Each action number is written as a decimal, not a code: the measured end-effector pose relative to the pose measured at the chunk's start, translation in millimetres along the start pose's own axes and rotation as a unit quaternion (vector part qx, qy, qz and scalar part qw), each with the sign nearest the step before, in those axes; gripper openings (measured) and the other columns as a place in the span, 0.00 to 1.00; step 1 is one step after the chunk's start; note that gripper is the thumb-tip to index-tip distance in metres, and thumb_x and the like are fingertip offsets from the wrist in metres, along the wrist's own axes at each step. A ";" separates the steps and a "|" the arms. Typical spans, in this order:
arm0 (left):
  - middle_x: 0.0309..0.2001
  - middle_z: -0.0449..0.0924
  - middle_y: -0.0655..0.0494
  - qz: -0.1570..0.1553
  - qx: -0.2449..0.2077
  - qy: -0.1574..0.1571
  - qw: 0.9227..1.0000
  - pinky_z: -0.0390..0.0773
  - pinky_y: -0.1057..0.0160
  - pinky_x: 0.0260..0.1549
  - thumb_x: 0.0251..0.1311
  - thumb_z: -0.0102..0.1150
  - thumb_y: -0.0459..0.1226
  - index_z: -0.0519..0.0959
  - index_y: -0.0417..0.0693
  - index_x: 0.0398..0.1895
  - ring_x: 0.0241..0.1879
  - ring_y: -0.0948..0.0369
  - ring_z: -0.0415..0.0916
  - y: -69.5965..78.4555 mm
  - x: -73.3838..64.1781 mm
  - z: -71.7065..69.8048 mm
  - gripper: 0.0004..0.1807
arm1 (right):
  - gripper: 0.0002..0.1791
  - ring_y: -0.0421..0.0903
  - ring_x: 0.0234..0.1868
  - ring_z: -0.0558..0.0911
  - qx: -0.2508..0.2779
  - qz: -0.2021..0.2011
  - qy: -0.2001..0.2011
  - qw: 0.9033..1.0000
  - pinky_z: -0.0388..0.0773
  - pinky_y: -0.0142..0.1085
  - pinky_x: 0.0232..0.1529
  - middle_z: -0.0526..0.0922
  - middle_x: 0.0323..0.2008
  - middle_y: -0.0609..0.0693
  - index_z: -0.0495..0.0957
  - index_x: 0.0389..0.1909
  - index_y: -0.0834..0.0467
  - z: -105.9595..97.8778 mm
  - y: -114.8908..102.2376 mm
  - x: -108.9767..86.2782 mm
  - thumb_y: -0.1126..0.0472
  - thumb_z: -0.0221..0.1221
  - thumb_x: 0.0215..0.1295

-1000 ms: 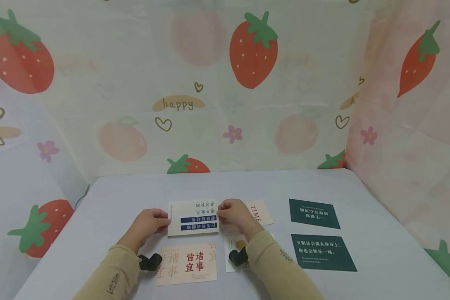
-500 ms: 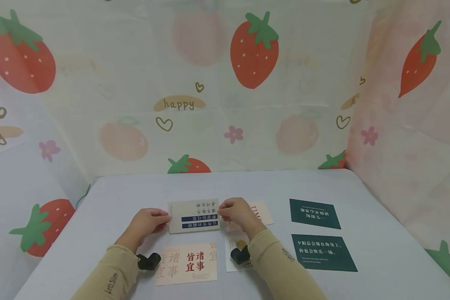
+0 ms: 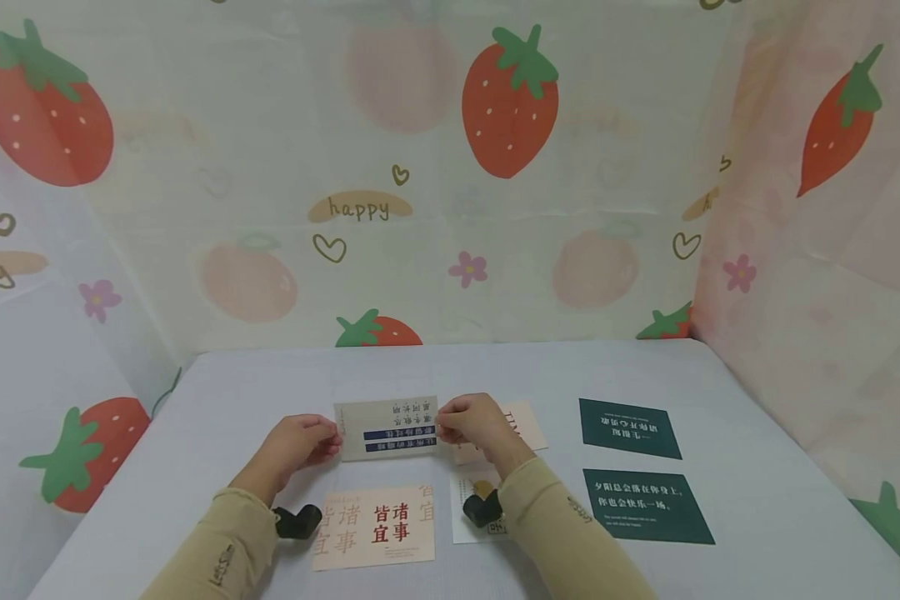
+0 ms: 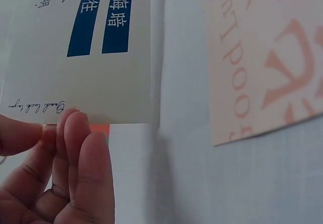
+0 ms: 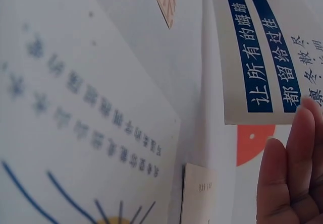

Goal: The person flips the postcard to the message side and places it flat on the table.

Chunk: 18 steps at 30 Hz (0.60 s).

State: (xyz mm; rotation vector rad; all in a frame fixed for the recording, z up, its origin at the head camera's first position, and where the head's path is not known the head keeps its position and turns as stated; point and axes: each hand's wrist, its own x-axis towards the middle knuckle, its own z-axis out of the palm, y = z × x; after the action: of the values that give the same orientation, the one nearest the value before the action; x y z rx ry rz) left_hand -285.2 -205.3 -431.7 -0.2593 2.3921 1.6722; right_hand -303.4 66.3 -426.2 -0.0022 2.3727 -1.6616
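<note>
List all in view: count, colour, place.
Curtain: count unclear, pale, back and sides
Table: 1, white, beneath
Cord: 1, green, left edge
Striped card: 1, white and blue, centre
Dark cards: 2, green, right
Red-print card: 1, peach, front left
Pink card: 1, pale, partly behind right hand
Sun card: 1, white, front middle
Wrist cameras: 2, black, wrists
Sleeves: 2, tan, forearms
Left hand: 1, bare, striped card's left edge
Right hand: 1, bare, opposite edge

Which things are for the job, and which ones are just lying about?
For the job:
left hand
right hand
blue-striped card, held by both hands

Lying about, unheld, though they may belong too:
far green card
near green card
white card
front pink card
back pink card
</note>
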 end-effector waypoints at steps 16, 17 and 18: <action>0.33 0.80 0.48 0.006 -0.017 0.003 1.000 0.80 0.64 0.33 0.62 0.49 0.37 0.77 0.34 0.39 0.31 0.61 0.78 -3.8 -2.1 -2.1 0.13 | 0.06 0.43 0.29 0.82 0.021 -0.013 -0.021 0.999 0.80 0.39 0.37 0.83 0.28 0.51 0.82 0.30 0.59 2.4 0.7 -2.1 0.60 0.60 0.58; 0.33 0.81 0.48 0.006 -0.016 0.002 1.000 0.80 0.64 0.33 0.62 0.50 0.37 0.77 0.34 0.38 0.31 0.60 0.79 -4.1 -2.2 -2.3 0.12 | 0.06 0.43 0.29 0.82 0.021 -0.014 -0.022 0.999 0.80 0.39 0.38 0.84 0.28 0.51 0.81 0.31 0.60 2.3 0.4 -2.6 0.61 0.60 0.59; 0.34 0.81 0.48 0.007 -0.016 0.002 1.000 0.80 0.63 0.33 0.62 0.51 0.36 0.77 0.35 0.38 0.32 0.60 0.79 -4.5 -2.5 -2.4 0.12 | 0.06 0.43 0.30 0.82 0.021 -0.014 -0.024 0.999 0.80 0.39 0.38 0.84 0.28 0.51 0.81 0.31 0.60 2.1 0.3 -3.0 0.61 0.60 0.59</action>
State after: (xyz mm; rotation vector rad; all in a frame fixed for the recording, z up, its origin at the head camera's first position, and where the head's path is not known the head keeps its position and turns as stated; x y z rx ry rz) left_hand -281.8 -209.1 -434.3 -0.2530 2.3761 1.7194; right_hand -300.0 64.9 -426.5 -0.0676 2.3120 -1.7049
